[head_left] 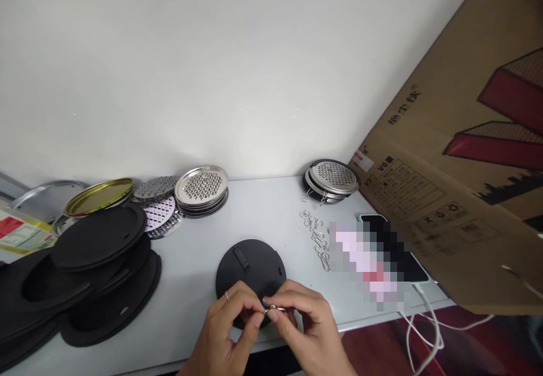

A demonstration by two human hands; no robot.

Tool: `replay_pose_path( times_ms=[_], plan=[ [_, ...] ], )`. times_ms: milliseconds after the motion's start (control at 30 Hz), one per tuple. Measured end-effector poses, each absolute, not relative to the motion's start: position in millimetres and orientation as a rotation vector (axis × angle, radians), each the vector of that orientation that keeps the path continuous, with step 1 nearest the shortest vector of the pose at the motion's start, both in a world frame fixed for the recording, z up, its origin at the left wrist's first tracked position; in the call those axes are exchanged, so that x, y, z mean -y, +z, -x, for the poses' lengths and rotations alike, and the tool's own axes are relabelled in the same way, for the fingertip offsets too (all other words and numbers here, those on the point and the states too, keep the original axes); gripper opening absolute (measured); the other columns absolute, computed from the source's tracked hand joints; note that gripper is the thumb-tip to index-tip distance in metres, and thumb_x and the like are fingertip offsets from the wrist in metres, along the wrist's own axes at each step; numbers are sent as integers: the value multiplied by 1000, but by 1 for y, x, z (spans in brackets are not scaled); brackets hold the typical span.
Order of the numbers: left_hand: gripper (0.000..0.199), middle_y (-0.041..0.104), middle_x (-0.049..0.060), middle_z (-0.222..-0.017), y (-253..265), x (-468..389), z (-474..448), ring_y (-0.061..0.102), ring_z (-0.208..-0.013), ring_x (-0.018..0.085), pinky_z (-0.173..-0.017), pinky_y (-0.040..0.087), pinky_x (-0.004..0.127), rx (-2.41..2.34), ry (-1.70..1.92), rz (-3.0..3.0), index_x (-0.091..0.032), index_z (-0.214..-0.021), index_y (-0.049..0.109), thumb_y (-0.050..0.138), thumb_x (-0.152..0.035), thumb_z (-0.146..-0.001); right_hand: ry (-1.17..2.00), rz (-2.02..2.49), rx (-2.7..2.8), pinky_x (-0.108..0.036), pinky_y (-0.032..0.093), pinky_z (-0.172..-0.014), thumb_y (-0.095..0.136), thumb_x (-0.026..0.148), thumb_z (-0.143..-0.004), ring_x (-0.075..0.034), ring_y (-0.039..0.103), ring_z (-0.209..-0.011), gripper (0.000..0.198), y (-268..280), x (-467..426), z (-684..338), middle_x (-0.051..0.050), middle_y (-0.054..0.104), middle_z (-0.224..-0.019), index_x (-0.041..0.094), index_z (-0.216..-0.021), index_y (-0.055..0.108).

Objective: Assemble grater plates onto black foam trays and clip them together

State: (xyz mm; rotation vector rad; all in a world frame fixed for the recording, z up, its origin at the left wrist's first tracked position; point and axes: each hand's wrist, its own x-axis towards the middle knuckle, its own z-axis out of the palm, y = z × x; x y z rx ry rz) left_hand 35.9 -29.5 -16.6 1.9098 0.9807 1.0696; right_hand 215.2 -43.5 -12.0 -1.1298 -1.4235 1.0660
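Note:
Both hands meet over the front part of a round black disc (250,263) that lies on the table and has a raised bar on its face. My left hand (231,325), with a ring on one finger, pinches one end of a small metal wire clip (278,308). My right hand (303,319) grips the same clip between thumb and fingers. A spot of blue shows at the fingertips; what it is I cannot make out. Several similar bent wire clips (318,234) lie in a row to the right of the disc.
Round metal grater plates (202,186) are stacked by the wall. Another stack (333,177) with wire clips stands back right. Black discs (102,237) pile up at left, near a gold lid (99,195). A phone (413,266) with a white cable and a large cardboard box (424,155) are at right.

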Motion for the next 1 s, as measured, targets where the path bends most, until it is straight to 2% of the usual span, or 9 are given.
replay_pose_path(
  times_ms=[200, 367, 667, 833, 933, 1000],
  plan=[
    [17, 60, 1, -77, -14, 34, -32, 59, -72, 13, -69, 46, 24, -878, 913, -1737, -21, -84, 60, 50, -26, -98, 1109, 1149, 1595, -27, 45, -60, 66, 29, -91, -17, 58, -68, 13, -3, 48, -229, -4, 66, -75, 23, -86, 76],
    [16, 62, 1, -74, -18, 36, -34, 60, -70, 13, -68, 46, 25, -777, 982, -1683, -21, -83, 62, 53, -25, -96, 1072, 1171, 1624, -27, 46, -61, 68, 30, -90, -18, 59, -67, 12, -1, 52, -231, -3, 64, -72, 24, -83, 76],
    [25, 57, 1, -70, -23, 38, -40, 56, -66, 14, -66, 46, 26, -800, 1029, -1639, -21, -79, 59, 51, -34, -98, 1143, 1162, 1559, -27, 43, -60, 61, 29, -94, -16, 57, -65, 20, 0, 51, -221, -3, 61, -72, 21, -80, 73],
    [31, 52, 0, -72, -29, 39, -42, 53, -66, 13, -65, 45, 26, -772, 995, -1534, -21, -77, 53, 49, -43, -99, 1201, 1134, 1486, -26, 44, -60, 69, 31, -88, -15, 56, -64, 16, -6, 51, -223, -2, 61, -68, 21, -78, 76],
    [33, 51, 1, -72, -27, 38, -40, 52, -67, 14, -64, 44, 25, -756, 977, -1537, -21, -77, 52, 47, -45, -99, 1387, 1055, 1298, -22, 43, -49, 75, 37, -84, -11, 54, -53, 17, -11, 47, -224, -1, 62, -67, 20, -81, 78],
    [32, 51, 0, -71, -21, 37, -38, 51, -65, 14, -63, 43, 25, -759, 1000, -1630, -21, -77, 51, 45, -42, -100, 1467, 1047, 1175, -19, 39, -40, 78, 43, -81, -9, 50, -44, 23, -12, 44, -223, 0, 62, -61, 19, -81, 79]
  ],
)
